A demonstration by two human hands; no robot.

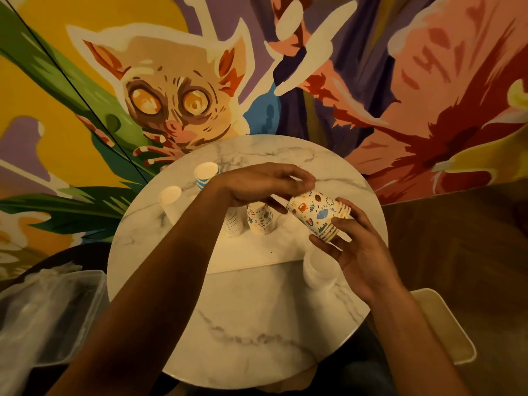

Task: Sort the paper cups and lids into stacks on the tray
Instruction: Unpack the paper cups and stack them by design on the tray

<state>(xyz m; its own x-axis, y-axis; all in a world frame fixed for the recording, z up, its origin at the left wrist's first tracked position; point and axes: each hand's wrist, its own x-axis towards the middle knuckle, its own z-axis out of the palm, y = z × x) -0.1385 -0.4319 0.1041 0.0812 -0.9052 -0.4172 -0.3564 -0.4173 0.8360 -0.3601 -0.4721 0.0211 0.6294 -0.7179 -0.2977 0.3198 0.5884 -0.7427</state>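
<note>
Clear tub [51, 310] lower left, contents unclear. R hand [360, 252] grips nested cups [320, 215] mid-frame; L hand [251, 187] pinches their base. Tray [251, 254] holds printed stack [260, 221] & white stack [233, 225].

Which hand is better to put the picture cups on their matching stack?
Right, probably. The right hand grips the tilted picture cups round their rims, close to the matching stack on the tray. The left hand only reaches their far end.
</note>
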